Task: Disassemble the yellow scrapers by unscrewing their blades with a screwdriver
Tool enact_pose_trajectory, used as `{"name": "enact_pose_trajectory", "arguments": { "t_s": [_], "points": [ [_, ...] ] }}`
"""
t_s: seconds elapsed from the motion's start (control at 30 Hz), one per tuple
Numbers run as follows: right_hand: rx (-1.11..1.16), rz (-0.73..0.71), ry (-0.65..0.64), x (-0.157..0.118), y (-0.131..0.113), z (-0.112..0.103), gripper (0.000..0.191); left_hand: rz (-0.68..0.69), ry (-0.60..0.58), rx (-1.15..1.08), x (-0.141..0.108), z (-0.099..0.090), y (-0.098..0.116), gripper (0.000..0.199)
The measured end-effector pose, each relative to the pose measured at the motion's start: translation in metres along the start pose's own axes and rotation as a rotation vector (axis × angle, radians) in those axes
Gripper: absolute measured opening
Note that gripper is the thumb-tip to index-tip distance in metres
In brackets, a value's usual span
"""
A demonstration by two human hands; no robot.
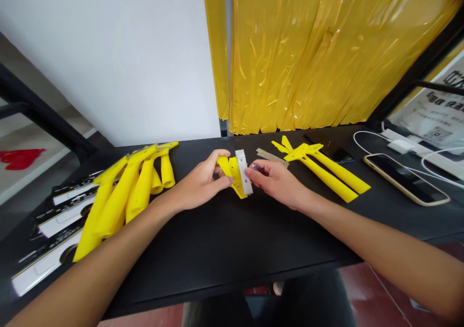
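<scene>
My left hand (pixel 206 179) is closed around a yellow plastic scraper (pixel 236 178), thumb in front and fingers behind. Its wide head points toward the right, and the handle is mostly hidden by the hand. Against that head lies a silver metal strip (pixel 243 172) with small holes, standing nearly upright. The fingertips of my right hand (pixel 273 179) pinch at the strip's right edge. A small dark item shows between those fingers, too little of it to name. Just behind the right hand, a thin flat metal strip (pixel 271 156) rests on the black table (pixel 217 249).
Several yellow scrapers (pixel 134 186) are piled at left on black-and-white boxes (pixel 60 220). More yellow scrapers (pixel 326 170) lie at right. Beyond them are a dark phone-like slab (pixel 333 148), a phone (pixel 406 179) on a white cable, and a power strip (pixel 427 153). Yellow plastic sheeting (pixel 308 56) hangs behind.
</scene>
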State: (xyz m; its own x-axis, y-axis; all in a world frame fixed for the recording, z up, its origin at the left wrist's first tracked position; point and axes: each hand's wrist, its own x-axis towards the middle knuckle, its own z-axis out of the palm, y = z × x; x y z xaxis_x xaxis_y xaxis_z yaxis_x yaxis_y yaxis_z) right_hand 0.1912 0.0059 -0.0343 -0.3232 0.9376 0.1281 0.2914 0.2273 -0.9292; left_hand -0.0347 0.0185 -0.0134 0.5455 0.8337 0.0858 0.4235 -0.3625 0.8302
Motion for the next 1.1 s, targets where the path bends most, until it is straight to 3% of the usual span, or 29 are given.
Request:
{"name": "enact_pose_trajectory", "arguments": {
  "t_s": [0.17, 0.37, 0.87, 1.1],
  "points": [
    [0.013, -0.069, 0.065, 0.0, -0.005, 0.005, 0.034, -0.008, 0.018, 0.09, 0.001, 0.001, -0.002, 0.054],
    [0.056, -0.057, 0.131, 0.0, -0.003, 0.004, 0.032, 0.016, 0.05, 0.001, 0.001, 0.001, -0.001, 0.054],
    [0.056, -0.032, 0.083, 0.002, 0.002, 0.006, 0.035, 0.01, 0.065, -0.012, 0.001, 0.001, -0.003, 0.055],
    [-0.018, 0.085, 0.103, 0.008, 0.005, -0.012, 0.036, -0.018, 0.047, 0.168, 0.001, 0.0, 0.001, 0.054]
  ]
}}
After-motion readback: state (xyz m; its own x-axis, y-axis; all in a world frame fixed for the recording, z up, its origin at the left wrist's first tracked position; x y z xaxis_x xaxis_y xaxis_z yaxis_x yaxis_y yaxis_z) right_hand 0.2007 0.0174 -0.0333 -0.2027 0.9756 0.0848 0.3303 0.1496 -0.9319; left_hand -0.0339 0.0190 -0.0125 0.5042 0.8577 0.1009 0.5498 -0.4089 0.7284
